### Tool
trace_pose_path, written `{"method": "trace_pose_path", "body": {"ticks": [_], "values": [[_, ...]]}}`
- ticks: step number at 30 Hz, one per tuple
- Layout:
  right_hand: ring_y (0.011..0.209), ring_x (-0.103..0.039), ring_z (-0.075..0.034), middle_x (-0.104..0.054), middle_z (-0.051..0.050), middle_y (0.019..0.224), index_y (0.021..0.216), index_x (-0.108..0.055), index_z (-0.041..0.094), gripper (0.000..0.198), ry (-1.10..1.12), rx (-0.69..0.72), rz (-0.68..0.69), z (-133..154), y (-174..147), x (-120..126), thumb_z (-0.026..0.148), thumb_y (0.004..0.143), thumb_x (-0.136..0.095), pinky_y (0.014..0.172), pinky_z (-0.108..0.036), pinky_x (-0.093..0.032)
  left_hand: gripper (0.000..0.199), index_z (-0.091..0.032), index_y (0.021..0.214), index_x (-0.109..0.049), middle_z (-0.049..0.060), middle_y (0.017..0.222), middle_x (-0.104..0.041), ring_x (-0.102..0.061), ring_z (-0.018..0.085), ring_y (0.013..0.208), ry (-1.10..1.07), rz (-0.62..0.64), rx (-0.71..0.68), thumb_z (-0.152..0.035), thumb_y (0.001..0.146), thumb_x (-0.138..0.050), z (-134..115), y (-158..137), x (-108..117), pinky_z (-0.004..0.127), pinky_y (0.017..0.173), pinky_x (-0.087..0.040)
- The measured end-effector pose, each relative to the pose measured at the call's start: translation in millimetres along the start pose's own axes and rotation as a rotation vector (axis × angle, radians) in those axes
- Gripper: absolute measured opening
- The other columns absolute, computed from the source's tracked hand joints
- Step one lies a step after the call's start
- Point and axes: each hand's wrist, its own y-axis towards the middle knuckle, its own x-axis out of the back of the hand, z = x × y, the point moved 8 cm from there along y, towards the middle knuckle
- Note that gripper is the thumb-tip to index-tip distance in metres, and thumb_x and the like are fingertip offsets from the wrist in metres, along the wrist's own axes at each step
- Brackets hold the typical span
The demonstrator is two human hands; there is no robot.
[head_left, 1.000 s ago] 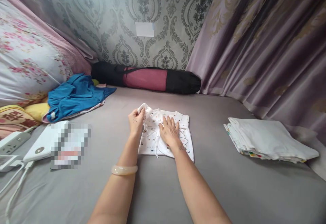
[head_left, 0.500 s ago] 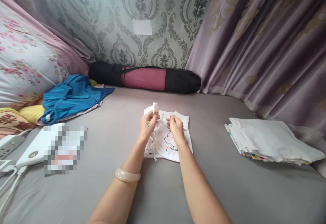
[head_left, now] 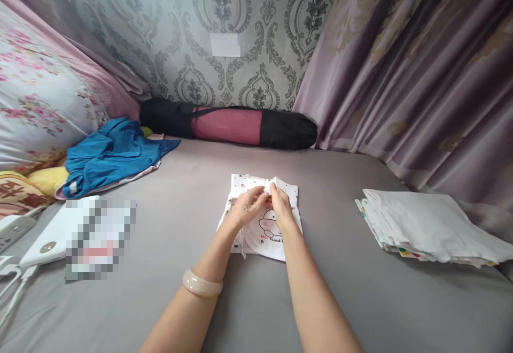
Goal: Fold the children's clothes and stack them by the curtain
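Over the cartoon-print baby shirt (head_left: 266, 227), my left hand (head_left: 247, 207) and right hand (head_left: 281, 205) curl close, whether gripping I cannot tell; uneven tugging could crease it.

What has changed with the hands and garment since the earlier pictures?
The left hand moved rightward beside the right hand, earlier spread flat, now edgewise. The white garment is no longer held up on the left; any letting go is hidden. The folded stack and blue cloth stayed put.

Small white shirt (head_left: 262, 229), cartoon printed on front, lying on grey sheet (head_left: 393, 305).
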Motion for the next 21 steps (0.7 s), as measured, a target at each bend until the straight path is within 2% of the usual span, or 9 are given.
{"method": "trace_pose_path", "body": {"ticks": [3, 6, 10, 13, 15, 17, 21], "values": [[0.068, -0.067, -0.017, -0.07, -0.002, 0.074, 0.086, -0.061, 0.018, 0.016, 0.018, -0.097, -0.027, -4, -2, -1, 0.031, 0.078, -0.057, 0.06, -0.024, -0.051, 0.032, -0.021, 0.11, -0.065, 0.007, 0.109, -0.071, -0.064, 0.021, 0.098, 0.128, -0.144, 0.063, -0.031, 0.093, -0.039, 15, 2, 17, 0.032, 0.087, -0.049], [0.065, -0.066, -0.016, -0.069, -0.001, 0.072, 0.09, -0.06, 0.017, 0.016, 0.024, -0.127, -0.049, -4, -3, -1, 0.024, 0.078, -0.053, 0.057, -0.023, -0.05, 0.036, -0.022, 0.112, -0.064, 0.008, 0.111, -0.07, -0.058, 0.025, 0.111, 0.356, -0.245, 0.1, -0.017, 0.089, -0.038, 30, 2, 35, 0.039, 0.094, -0.046], [0.078, -0.068, -0.019, -0.072, -0.003, 0.08, 0.113, -0.06, 0.017, 0.036, -0.118, -0.067, -0.088, 1, -3, 6, 0.024, 0.079, -0.05, 0.068, -0.027, -0.053, 0.05, -0.023, 0.12, -0.061, 0.009, 0.125, -0.065, -0.045, 0.032, 0.13, 0.563, -0.207, 0.202, -0.006, 0.078, -0.041, 50, -3, 44, 0.048, 0.102, -0.039], [0.092, -0.067, -0.023, -0.073, -0.004, 0.089, 0.134, -0.051, 0.019, 0.054, -0.351, 0.007, -0.141, 13, -9, 13, 0.023, 0.079, -0.049, 0.085, -0.034, -0.05, 0.061, -0.023, 0.13, -0.054, 0.009, 0.141, -0.054, -0.036, 0.034, 0.138, 0.611, -0.146, 0.236, -0.005, 0.074, -0.041, 60, -5, 42, 0.052, 0.105, -0.035], [0.1, -0.065, -0.025, -0.073, -0.005, 0.096, 0.141, -0.046, 0.021, 0.06, -0.462, 0.04, -0.14, 21, -14, 13, 0.021, 0.081, -0.047, 0.09, -0.036, -0.047, 0.062, -0.024, 0.133, -0.052, 0.008, 0.147, -0.048, -0.033, 0.035, 0.14, 0.628, -0.128, 0.232, -0.006, 0.074, -0.041, 65, -6, 40, 0.055, 0.106, -0.033], [0.103, -0.064, -0.026, -0.072, -0.006, 0.102, 0.138, -0.052, 0.023, 0.055, -0.54, 0.043, -0.109, 26, -19, 10, 0.021, 0.083, -0.044, 0.09, -0.035, -0.046, 0.062, -0.024, 0.134, -0.051, 0.009, 0.15, -0.044, -0.032, 0.036, 0.14, 0.646, -0.121, 0.222, -0.009, 0.075, -0.041, 69, -6, 39, 0.056, 0.106, -0.032], [0.104, -0.062, -0.026, -0.071, -0.009, 0.105, 0.112, -0.07, 0.023, 0.037, -0.681, 0.017, -0.058, 28, -25, 6, 0.023, 0.087, -0.042, 0.083, -0.032, -0.046, 0.06, -0.024, 0.135, -0.05, 0.007, 0.152, -0.042, -0.031, 0.035, 0.141, 0.671, -0.109, 0.222, -0.011, 0.077, -0.039, 76, -6, 39, 0.055, 0.109, -0.029]]}}
